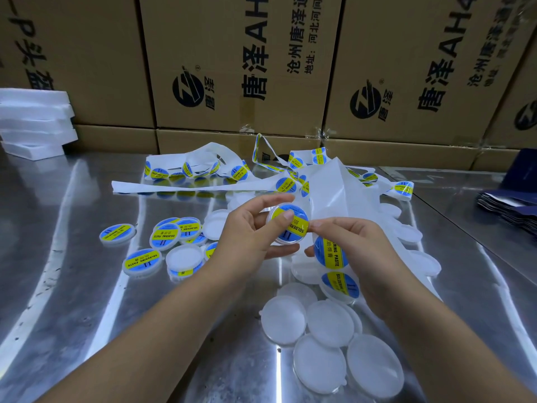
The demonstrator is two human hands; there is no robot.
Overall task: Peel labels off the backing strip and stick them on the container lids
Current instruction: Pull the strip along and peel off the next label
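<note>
My left hand (250, 237) grips a round translucent lid (286, 212) above the steel table, thumb pressing on the blue and yellow label (293, 228) that covers its top. My right hand (357, 248) pinches that label's right edge with thumb and forefinger, and its lower fingers hold the white backing strip (331, 193), which carries another label (329, 251) just under the hand. The strip runs up and back into a tangled heap. Several labelled lids (165, 235) lie to the left. Several bare lids (328, 324) lie in front of me.
The shiny steel table (72, 257) carries loose strip loops with labels (186, 170) at the back. Cardboard boxes (238, 68) form a wall behind. White foam trays (35, 120) are stacked at far left; dark blue pouches (511, 205) lie at far right.
</note>
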